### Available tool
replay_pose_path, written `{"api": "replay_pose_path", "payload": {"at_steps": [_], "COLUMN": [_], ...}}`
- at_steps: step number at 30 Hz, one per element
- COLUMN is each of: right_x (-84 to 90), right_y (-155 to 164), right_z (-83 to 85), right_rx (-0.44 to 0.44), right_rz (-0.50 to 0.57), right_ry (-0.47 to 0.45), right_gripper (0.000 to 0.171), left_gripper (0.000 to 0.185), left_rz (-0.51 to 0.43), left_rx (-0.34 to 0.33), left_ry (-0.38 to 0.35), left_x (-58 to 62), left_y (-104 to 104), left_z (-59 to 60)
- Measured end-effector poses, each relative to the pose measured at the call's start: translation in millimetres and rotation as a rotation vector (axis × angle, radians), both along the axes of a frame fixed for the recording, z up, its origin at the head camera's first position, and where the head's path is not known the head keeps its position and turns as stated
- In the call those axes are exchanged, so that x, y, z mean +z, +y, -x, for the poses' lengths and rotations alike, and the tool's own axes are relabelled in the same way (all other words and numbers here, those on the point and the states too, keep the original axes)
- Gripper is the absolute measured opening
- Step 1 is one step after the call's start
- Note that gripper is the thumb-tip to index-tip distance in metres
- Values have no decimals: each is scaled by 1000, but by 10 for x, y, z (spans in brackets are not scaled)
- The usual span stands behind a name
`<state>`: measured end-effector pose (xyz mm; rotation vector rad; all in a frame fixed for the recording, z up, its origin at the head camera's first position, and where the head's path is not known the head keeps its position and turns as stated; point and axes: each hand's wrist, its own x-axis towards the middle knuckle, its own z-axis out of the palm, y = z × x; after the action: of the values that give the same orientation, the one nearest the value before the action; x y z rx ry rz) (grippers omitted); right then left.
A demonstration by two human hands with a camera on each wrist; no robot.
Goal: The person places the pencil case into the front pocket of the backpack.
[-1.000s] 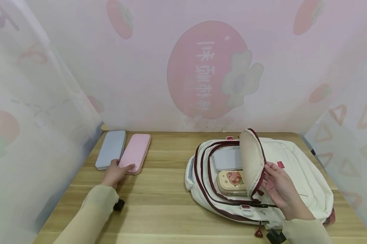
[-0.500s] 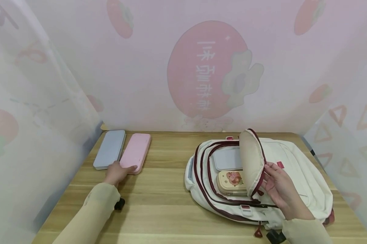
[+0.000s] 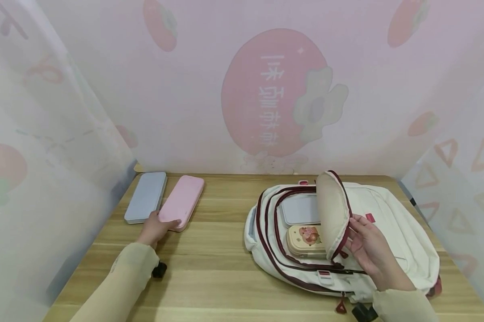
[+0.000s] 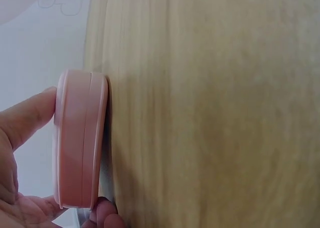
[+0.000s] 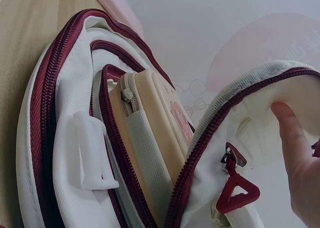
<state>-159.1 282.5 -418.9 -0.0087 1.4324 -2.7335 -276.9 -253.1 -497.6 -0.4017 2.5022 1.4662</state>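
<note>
On the far left of the pale wood-grain bench [image 3: 225,277], the left hand [image 3: 155,229] closes its grip on the near end of a smooth, rounded pink case [image 3: 182,202], beside a flat blue case [image 3: 146,197]. The right hand [image 3: 370,248] pinches the maroon-zippered flap [image 3: 332,214] of a cream canvas backpack [image 3: 394,232], baring a beige printed case [image 3: 306,239].

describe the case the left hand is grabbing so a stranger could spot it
On the wooden table, look to the far left corner, away from the white backpack. Two flat cases lie side by side there; it is the pink case, right of the grey-blue case.
</note>
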Motion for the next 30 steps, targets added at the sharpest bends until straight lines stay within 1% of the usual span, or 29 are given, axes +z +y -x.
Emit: {"api": "replay_pose_path", "payload": {"at_steps": [2,5,6,8,10,12,14,15,17,19,23,24,27,30], "right_x": [-2,-4,-4,-3,-1,-2,-4,-6,-13,-20,-32,-33,-38,-43], "right_y": [6,16,19,22,22,20,18,19,22,28,39,40,45,45], "right_z": [-4,-6,-6,-6,-5,-3,-2,-3,-8,-14,-21,-21,-21,-21], "right_rx": [-2,-4,-5,-5,-3,-1,-1,-2,-6,-9,-4,-2,0,3], "right_rz": [-4,-8,-9,-10,-4,0,1,3,-1,-2,6,7,11,22], "right_ry": [-6,-5,-2,6,12,13,11,9,6,5,9,10,17,28], "right_gripper": [24,24,24,24,24,24,24,24,25,25,25,25,25,26], "left_gripper": [97,89,86,81,81,85,90,93,96,94,79,76,72,71], "left_rz": [14,33,17,-49,-163,-289,-371,-397,-420,-413,-378,-388,-459,-555], "left_rx": [-2,9,17,37,61,91,116,128,158,192,260,270,294,308], "left_ry": [14,58,70,82,72,57,54,57,74,95,145,154,173,163], "left_x": [3,10,11,0,-13,-33,-47,-54,-64,-70,-78,-77,-62,-27], "left_y": [-2,-3,-2,-11,-19,-30,-41,-44,-43,-38,-31,-32,-21,4], "left_z": [-1,-7,-13,-19,-33,-44,-56,-61,-75,-94,-137,-143,-159,-167]}}
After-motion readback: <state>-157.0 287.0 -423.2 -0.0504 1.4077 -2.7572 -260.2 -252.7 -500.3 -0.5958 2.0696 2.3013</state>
